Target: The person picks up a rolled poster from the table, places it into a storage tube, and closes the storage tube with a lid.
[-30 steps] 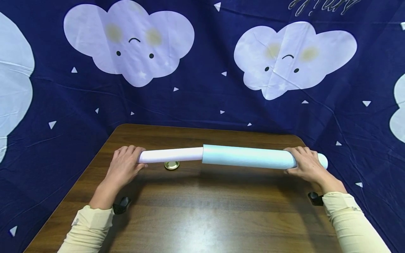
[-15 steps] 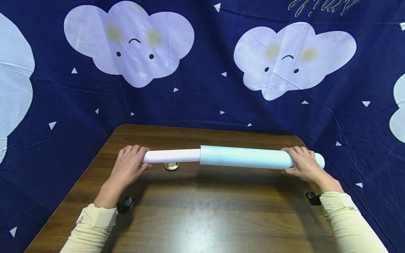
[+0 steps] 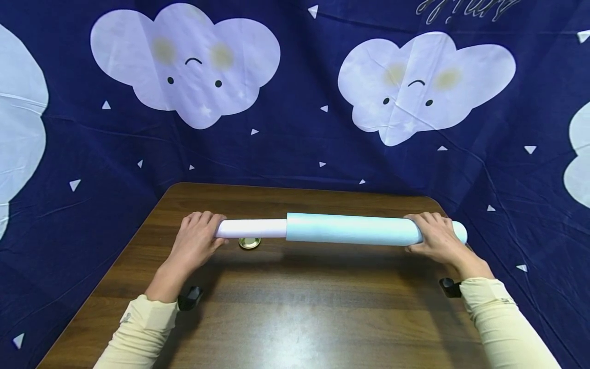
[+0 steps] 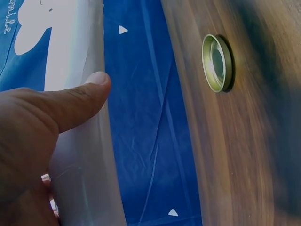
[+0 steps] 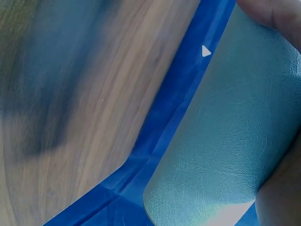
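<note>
Fingers in the head view curl round raised tubes, left hand (image 3: pixel 195 241) on the white tube (image 3: pixel 253 228), right hand (image 3: pixel 435 240) on the pale-blue tube (image 3: pixel 350 229), their shared long axis roughly following the surface's (image 3: pixel 295 292) far edge, left hand nearer the join. Left wrist view: thumb across the white tube, gold lid (image 4: pixel 227 66) apart on the surface. Right wrist view: pale-blue tube gripped beside the surface's corner.

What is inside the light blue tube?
The white tube appears to run into the end of the light blue tube that faces the left hand. How far in it reaches, and whether anything else is inside, cannot be seen: the light blue tube covers it.
</note>
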{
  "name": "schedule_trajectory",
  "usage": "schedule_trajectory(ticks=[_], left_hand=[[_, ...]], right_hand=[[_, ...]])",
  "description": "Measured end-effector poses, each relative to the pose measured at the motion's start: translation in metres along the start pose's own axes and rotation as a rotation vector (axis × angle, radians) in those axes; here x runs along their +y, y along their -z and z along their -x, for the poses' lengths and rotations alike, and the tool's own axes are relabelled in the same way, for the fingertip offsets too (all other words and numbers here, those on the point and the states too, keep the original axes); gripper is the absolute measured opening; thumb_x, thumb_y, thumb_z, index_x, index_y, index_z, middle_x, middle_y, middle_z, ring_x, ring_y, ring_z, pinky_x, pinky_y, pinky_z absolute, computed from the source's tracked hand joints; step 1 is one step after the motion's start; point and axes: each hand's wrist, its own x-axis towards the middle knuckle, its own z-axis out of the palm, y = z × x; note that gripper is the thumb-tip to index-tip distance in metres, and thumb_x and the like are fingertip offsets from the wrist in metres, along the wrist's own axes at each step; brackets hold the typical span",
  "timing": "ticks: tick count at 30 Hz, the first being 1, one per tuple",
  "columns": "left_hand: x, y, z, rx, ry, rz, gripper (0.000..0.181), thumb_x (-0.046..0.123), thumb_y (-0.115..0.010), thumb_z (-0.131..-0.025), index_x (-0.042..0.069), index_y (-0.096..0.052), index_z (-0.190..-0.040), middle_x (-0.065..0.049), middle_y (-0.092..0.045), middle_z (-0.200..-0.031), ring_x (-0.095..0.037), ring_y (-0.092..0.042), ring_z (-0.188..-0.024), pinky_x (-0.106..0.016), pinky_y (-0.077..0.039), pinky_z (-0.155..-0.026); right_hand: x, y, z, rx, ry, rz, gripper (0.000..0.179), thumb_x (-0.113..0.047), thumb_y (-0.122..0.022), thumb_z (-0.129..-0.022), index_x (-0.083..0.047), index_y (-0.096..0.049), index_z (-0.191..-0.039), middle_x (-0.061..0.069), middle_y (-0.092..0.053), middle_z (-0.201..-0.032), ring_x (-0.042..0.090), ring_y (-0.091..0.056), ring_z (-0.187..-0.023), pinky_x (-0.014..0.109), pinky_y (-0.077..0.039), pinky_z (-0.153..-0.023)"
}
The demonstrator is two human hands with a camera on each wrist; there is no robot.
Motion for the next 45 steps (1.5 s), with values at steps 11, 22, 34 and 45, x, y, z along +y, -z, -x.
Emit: schedule_trajectory(ticks=[11,22,34,45], left_hand=[[0.008,-0.005,-0.005,0.019,-0.021,-0.014,0.053,0.026,-0.083,-0.067,0.007,-0.059,-0.110,-0.015,-0.062,-0.098,-0.038,-0.055,-0.097,-0.053,-0.039,-0.093],[0.018,-0.011,-0.012,0.026,-0.041,-0.030,0.052,0.024,-0.083,-0.066,0.008,-0.059,-0.110,-0.014,-0.062,-0.096,-0.038,-0.056,-0.097,-0.053,-0.039,-0.092],[0.029,-0.016,-0.019,0.020,-0.056,-0.027,0.052,0.026,-0.083,-0.068,0.009,-0.059,-0.111,-0.014,-0.062,-0.097,-0.038,-0.056,-0.099,-0.052,-0.039,-0.094],[0.043,-0.022,-0.024,0.010,-0.053,-0.029,0.053,0.028,-0.083,-0.068,0.010,-0.059,-0.111,-0.013,-0.063,-0.098,-0.036,-0.057,-0.101,-0.051,-0.040,-0.095]], right_hand=[[-0.005,-0.001,-0.005,-0.007,-0.004,0.011,0.077,-0.030,-0.087,-0.057,-0.013,-0.052,-0.123,0.017,-0.060,-0.108,0.039,-0.049,-0.100,0.053,-0.030,-0.081],[-0.009,-0.001,-0.009,-0.025,-0.009,0.004,0.077,-0.031,-0.086,-0.058,-0.013,-0.052,-0.124,0.016,-0.060,-0.110,0.038,-0.050,-0.102,0.052,-0.031,-0.083],[-0.015,-0.003,-0.013,-0.044,0.003,0.003,0.077,-0.031,-0.086,-0.060,-0.012,-0.051,-0.126,0.017,-0.060,-0.109,0.038,-0.050,-0.102,0.055,-0.032,-0.085],[-0.020,-0.006,-0.018,-0.056,0.009,-0.006,0.076,-0.031,-0.086,-0.061,-0.012,-0.051,-0.126,0.017,-0.059,-0.111,0.038,-0.049,-0.102,0.054,-0.031,-0.085]])
